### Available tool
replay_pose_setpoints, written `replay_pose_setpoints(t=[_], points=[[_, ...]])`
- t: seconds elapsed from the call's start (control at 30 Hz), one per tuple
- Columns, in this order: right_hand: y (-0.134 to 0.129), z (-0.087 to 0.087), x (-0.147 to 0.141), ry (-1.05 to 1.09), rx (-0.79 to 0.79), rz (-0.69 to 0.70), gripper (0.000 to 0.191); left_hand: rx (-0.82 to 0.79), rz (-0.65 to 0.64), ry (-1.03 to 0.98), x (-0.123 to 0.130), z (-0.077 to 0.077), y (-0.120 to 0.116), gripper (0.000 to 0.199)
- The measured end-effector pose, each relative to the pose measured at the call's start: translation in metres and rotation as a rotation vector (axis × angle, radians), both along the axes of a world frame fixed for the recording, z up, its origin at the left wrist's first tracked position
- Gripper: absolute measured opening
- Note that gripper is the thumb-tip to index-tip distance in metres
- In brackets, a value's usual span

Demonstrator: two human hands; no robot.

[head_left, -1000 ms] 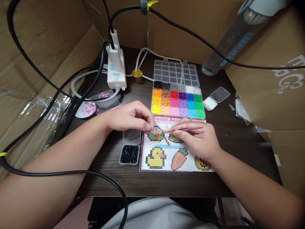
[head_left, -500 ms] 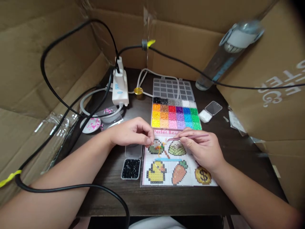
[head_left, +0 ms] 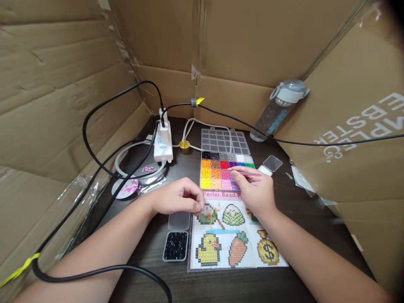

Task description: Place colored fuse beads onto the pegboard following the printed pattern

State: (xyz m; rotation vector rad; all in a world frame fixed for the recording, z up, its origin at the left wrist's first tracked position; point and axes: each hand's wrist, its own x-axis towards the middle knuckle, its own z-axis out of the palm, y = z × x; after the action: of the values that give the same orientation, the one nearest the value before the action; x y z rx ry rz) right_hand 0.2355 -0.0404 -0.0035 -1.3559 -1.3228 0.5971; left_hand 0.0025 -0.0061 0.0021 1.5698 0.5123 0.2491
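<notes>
Pink tweezers (head_left: 244, 173) are held in my right hand (head_left: 254, 189), their tips over the red and pink compartments of the bead box (head_left: 205, 173). Below the box lies a pattern sheet (head_left: 249, 261) printed with pixel pictures, a clear pegboard (head_left: 197, 268) over its left part. Beads in orange, brown and blue show around the upper left picture. My left hand (head_left: 179, 197) rests at the sheet's upper left, thumb and forefinger pinched together; what lies between them, if anything, is too small to make out. Beside the sheet sits a small case of black beads (head_left: 175, 246), lid open.
A power strip (head_left: 163, 145) with black cables (head_left: 91, 122) stands at the back left. A water bottle (head_left: 277, 109) leans in the right corner. Nearby are a gold-coloured tin (head_left: 184, 145), a white dish with pink bits (head_left: 125, 189) and a small white case (head_left: 265, 170). Cardboard walls (head_left: 236, 54) surround the table.
My right hand has moved with the tweezers from the pegboard up to the bead box. My left hand keeps its place by the sheet. The camera view has tilted upward.
</notes>
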Motion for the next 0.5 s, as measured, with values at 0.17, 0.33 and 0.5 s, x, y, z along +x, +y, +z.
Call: replay_pose_setpoints(t=[0.17, 0.33, 0.5], points=[[0.003, -0.008, -0.007, 0.042, -0.013, -0.046, 0.01, -0.024, 0.004, -0.027, 0.001, -0.002, 0.0, 0.014], [0.006, -0.002, -0.005, 0.003, 0.02, -0.072, 0.01, -0.033, 0.014, -0.041, 0.001, -0.003, 0.0, 0.013], [0.008, -0.007, 0.005, -0.003, 0.005, -0.106, 0.015, -0.001, 0.017, -0.058, 0.0, -0.003, 0.0, 0.013]])
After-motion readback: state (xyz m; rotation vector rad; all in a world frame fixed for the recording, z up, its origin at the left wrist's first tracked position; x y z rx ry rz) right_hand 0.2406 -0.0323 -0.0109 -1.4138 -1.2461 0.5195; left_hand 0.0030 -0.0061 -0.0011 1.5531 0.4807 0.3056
